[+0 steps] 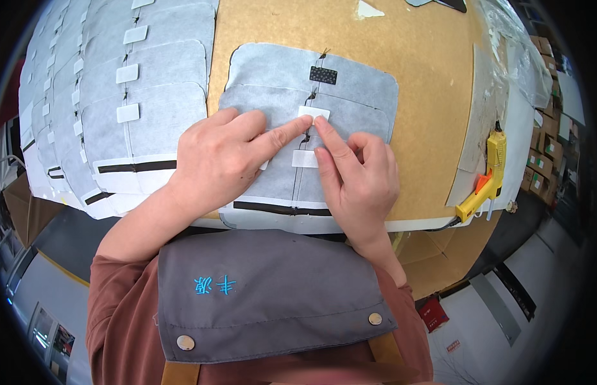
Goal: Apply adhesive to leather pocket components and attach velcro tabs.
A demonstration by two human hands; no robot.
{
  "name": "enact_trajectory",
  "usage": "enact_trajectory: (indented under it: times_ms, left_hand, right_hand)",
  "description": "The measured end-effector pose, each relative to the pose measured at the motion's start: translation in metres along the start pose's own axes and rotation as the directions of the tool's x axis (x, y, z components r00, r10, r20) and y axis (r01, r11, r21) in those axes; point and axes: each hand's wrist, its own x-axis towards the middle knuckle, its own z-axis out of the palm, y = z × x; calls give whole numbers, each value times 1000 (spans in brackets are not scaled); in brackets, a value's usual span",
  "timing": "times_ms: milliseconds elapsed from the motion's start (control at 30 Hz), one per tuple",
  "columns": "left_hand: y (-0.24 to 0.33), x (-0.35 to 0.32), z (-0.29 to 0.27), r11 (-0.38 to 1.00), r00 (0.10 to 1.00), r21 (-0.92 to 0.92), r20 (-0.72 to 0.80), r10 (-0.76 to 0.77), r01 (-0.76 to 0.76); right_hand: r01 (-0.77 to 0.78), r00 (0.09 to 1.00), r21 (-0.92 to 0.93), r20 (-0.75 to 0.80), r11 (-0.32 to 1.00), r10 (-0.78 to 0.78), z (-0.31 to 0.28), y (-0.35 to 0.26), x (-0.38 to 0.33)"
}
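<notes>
In the middle of the table lies a grey fabric panel [260, 67], crossed by a thin vertical cord with small dark knots. Along the cord are a black patch [323, 76] and white rectangular patches. Both my index fingertips press on the upper white patch [314, 114]. My left hand [224, 151] comes from the left, its other fingers curled under; a sliver of white shows at its lower edge, too hidden to name. My right hand [362, 170] has its index finger stretched out and its thumb apart, beside a lower white patch [304, 158].
Overlapping grey panels [163, 61] with white patches cover the table's left side. A yellow glue gun [487, 173] with an orange trigger lies at the right edge, near clear plastic film [520, 64]. Cardboard boxes [545, 147] are stacked beyond. A white scrap [370, 9] lies at the far side.
</notes>
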Motion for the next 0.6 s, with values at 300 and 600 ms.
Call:
enact_trajectory:
  times_ms: [300,600]
  left_hand:
    - [1,4,3,1000,999,-12,-17,-28,28]
    - [3,4,2,1000,999,-4,-17,-29,29]
  right_hand:
    - [-54,997,34,51,998,52,-4,0,6]
    - [-64,996,128,-49,990,71,3,7,3]
